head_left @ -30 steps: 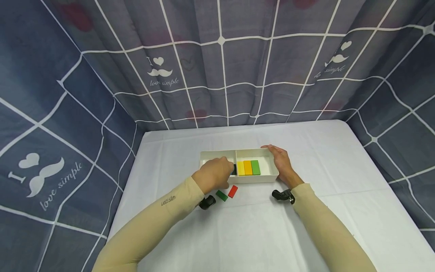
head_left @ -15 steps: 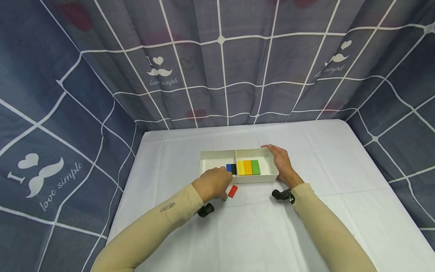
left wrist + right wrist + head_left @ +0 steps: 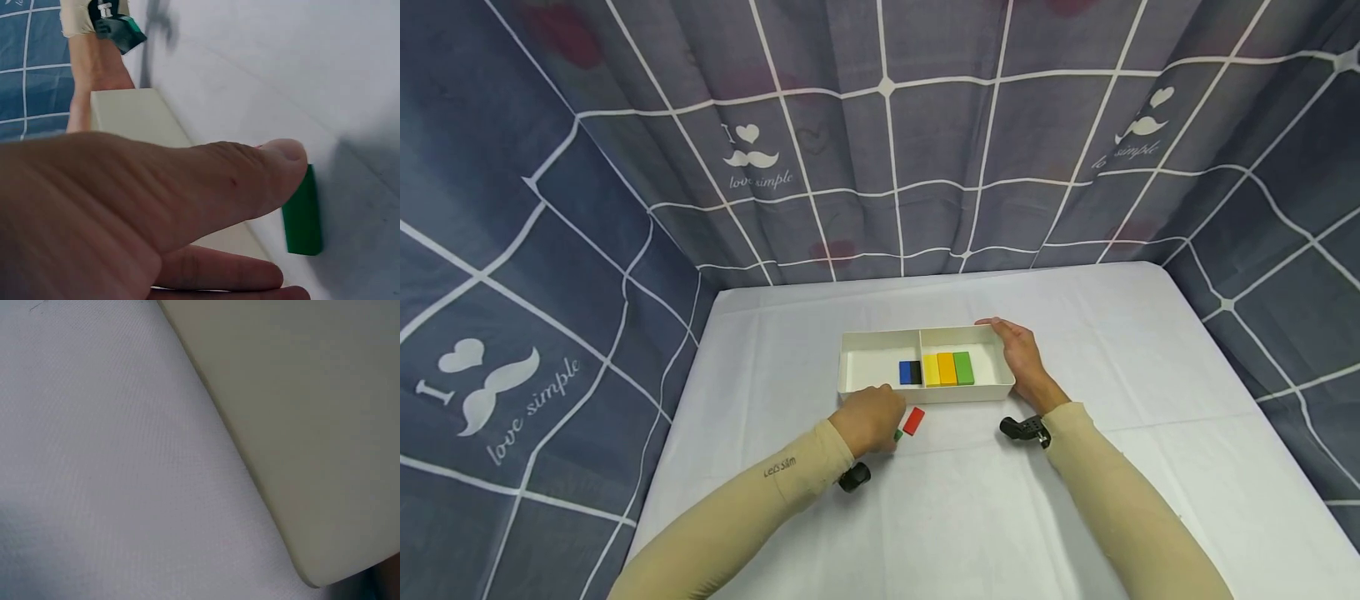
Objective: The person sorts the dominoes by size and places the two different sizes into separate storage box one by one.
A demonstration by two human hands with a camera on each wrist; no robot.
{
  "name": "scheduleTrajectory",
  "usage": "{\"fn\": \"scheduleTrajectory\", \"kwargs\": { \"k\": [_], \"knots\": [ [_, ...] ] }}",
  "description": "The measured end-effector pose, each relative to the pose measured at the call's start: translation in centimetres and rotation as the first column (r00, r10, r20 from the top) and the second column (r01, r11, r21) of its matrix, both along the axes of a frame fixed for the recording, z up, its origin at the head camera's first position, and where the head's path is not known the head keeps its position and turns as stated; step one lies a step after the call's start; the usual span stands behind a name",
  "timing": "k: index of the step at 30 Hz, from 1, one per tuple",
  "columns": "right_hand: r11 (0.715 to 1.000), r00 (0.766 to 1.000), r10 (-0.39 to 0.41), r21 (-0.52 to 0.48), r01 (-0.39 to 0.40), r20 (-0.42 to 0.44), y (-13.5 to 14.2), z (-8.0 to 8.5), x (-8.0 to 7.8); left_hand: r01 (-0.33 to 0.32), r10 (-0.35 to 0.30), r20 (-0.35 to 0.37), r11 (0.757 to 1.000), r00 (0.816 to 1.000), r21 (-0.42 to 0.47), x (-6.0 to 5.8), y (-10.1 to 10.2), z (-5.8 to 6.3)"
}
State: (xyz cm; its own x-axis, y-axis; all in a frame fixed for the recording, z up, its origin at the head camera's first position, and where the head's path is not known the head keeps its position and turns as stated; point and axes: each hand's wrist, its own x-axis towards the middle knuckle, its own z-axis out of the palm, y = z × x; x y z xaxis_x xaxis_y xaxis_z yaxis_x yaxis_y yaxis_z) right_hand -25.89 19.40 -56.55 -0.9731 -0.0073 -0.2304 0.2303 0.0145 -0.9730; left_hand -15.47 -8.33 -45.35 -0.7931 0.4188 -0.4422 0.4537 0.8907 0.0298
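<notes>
In the head view my left hand (image 3: 870,419) is just in front of a white two-compartment box (image 3: 880,398). Its thumb overlaps one end of a small green block (image 3: 303,215) in the left wrist view, and the hand pinches that block; the index finger is hidden behind the thumb. A red block (image 3: 913,421) lies on the cloth just to the right. My right hand (image 3: 1021,358) holds the right end of the box, with fingers reaching along its far wall. The right wrist view has the plain box wall (image 3: 312,425) close up.
In the left compartment stand a blue block (image 3: 905,372) and a black block (image 3: 916,372) beside the divider. The right one has yellow (image 3: 932,371), orange (image 3: 947,370) and green (image 3: 964,368) blocks in a row. White cloth (image 3: 970,517) covers the table; patterned curtains (image 3: 850,150) surround it.
My left hand has drawn back from the left compartment to the green block on the cloth, uncovering the blue and black blocks. The right hand and the box stay in place.
</notes>
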Motion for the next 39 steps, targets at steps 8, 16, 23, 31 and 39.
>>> {"fn": "scheduleTrajectory", "kwargs": {
  "k": [8, 16, 23, 31, 39],
  "knots": [
    [1.0, 1.0, -0.005, -0.001, 0.005, 0.001, -0.1, 0.3, 0.1, -0.049, 0.049, 0.002, 0.999, 0.999, 0.004, -0.4, -0.3, -1.3],
    [1.0, 1.0, 0.004, 0.003, -0.004, 0.005, -0.1, 0.2, 0.1, -0.05, 0.05, -0.051, 0.999, 0.997, 0.001, -0.3, -0.2, -2.2],
    [1.0, 1.0, 0.008, -0.004, -0.008, 0.007, 0.0, 0.1, 0.0, -0.025, 0.023, -0.095, 0.999, 0.995, -0.025, -0.1, 0.3, -2.6],
    [1.0, 1.0, -0.002, -0.012, 0.002, 0.007, 0.0, 0.0, 0.0, -0.006, 0.001, -0.123, 0.999, 0.992, -0.041, 0.0, 0.5, -3.1],
    [1.0, 1.0, -0.003, -0.007, 0.003, -0.005, -0.1, -0.1, -0.1, -0.015, 0.007, -0.141, 0.998, 0.99, -0.056, 0.0, 0.8, -3.3]
  ]
}}
